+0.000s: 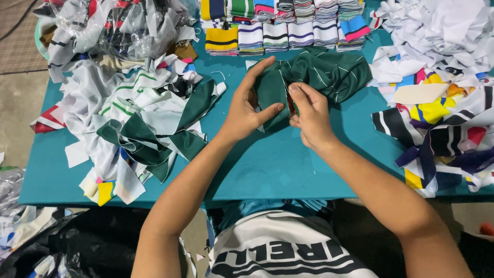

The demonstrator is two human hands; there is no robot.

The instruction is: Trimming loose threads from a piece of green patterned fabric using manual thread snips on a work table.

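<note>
On the teal table lie heaps of fabric scraps, and a clear plastic bag contains more scraps. The green garment lies at the table's middle. Left hand and right hand pinch its edge closed.

Bare table runs from 6 o'clock up to both hands: open lane along the near edge. At 9 o'clock a scrap heap blocks the left side. At 3 o'clock a scrap pile blocks the right. At 12 o'clock folded rib stacks close the far edge. Narrow bare strips flank the green cloth at 10 and 4 o'clock.
</note>
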